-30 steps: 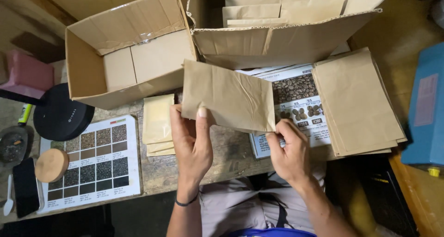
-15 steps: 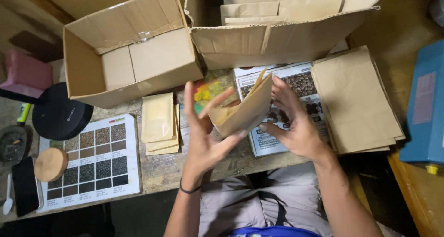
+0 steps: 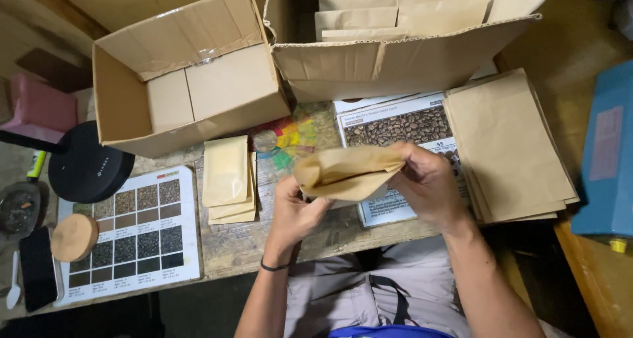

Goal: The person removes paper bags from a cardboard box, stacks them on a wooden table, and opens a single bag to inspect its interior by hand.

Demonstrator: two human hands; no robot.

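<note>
The work surface I look down on is a worn wooden table [image 3: 237, 246], with a wooden floor or bench edge at 3 o'clock and dim light throughout.

Item count, by clock position from frame centre:

- Cardboard boxes: two. One open box [image 3: 184, 81] at 10 o'clock lies on its side, mouth facing the camera. A second, larger box [image 3: 395, 61] at 12 o'clock holds several upright brown paper bags, too overlapped for me to count.
- Printed sheets: two. A sample chart [image 3: 132, 232] with a grid of dark squares at 8 o'clock; a coffee-bean sheet [image 3: 395, 124] just right of centre, partly covered.
- Loose bag stacks: two. A small stack of tan pouches [image 3: 227, 176] at 9 o'clock; a flat stack of large brown bags [image 3: 508, 147] at 3 o'clock.
- One round black object [image 3: 86, 167] and one round wooden disc [image 3: 74, 237] at 9 o'clock.
- One blue case [image 3: 606, 160] at the far 3 o'clock edge.

Hands: my left hand [image 3: 293, 213] is closed on the lower left corner of a single brown paper bag [image 3: 346, 173]. My right hand [image 3: 428, 183] grips its right end, fingers curled over the top edge. The bag is folded or bowed, held just above the table at centre, over the coffee-bean sheet.
</note>
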